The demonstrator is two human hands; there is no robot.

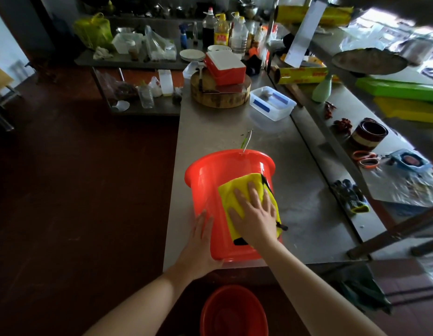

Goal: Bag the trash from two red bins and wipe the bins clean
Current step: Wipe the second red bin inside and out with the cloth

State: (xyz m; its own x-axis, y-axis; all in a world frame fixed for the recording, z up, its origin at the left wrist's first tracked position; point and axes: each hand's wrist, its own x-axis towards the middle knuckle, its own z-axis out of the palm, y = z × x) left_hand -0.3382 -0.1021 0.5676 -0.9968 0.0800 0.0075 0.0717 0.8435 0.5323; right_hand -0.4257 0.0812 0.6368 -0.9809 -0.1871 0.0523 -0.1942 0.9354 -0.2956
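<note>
Mid-wipe: right hand [254,214], fingers spread flat, presses a yellow microfibre cloth [228,192] on the tipped red plastic bin [208,180]. The left hand [198,241], flat too, steadies it. The second round red bin [232,311] below the forearms is probably next.

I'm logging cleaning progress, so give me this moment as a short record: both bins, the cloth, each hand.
counter bin: red, on its side on the steel counter, mouth facing away
floor bin: red, upright, below the counter's near edge
yellow cloth: spread on the counter bin's outer wall
right hand: flat, pressing the yellow cloth
left hand: fingers straight, resting on the counter bin near its base
</note>
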